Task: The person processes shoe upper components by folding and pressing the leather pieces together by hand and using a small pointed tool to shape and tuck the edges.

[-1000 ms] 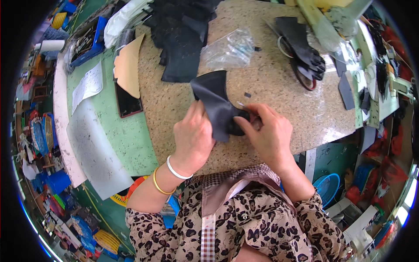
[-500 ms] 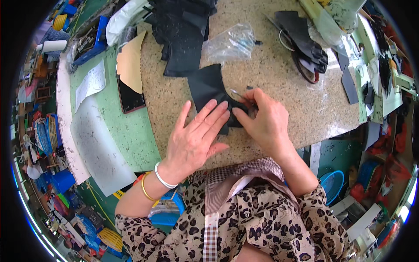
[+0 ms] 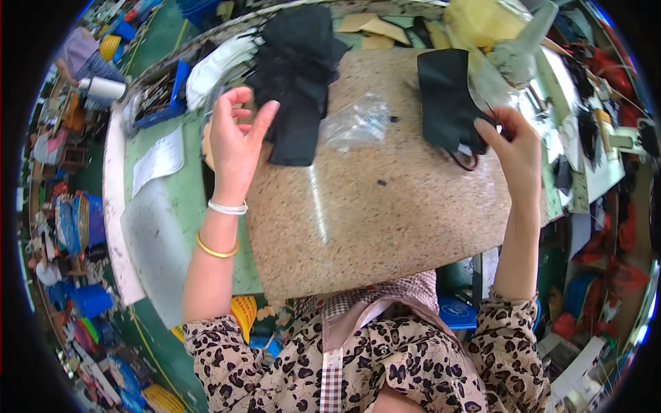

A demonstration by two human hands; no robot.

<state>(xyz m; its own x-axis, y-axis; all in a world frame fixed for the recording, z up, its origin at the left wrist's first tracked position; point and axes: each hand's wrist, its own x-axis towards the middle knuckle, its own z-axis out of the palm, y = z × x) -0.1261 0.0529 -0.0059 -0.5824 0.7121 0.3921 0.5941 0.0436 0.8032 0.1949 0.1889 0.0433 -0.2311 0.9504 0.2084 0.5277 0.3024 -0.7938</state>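
Pinched between the thumb and fingers of my right hand (image 3: 515,141) is a black leather-like piece (image 3: 444,100) at the right of the stone-topped table. It covers most of the other black pieces lying there; a dark red loop (image 3: 468,164) shows below it. A thin dark tip sticks up by my right fingers, too small to name. At the left, my left hand (image 3: 239,134) is raised with fingers apart and nothing in it. Close beside it lies a stack of black pieces (image 3: 296,79).
A crumpled clear plastic bag (image 3: 361,124) lies mid-table near a small black scrap (image 3: 381,182). On the green surface at left are a white paper (image 3: 160,160) and a blue bin (image 3: 165,103). A yellowish plastic-wrapped bundle (image 3: 482,20) stands at the far right.
My right hand has carried the black piece from the table's middle to the right. My left hand has come off the piece and moved up and left toward the stack.
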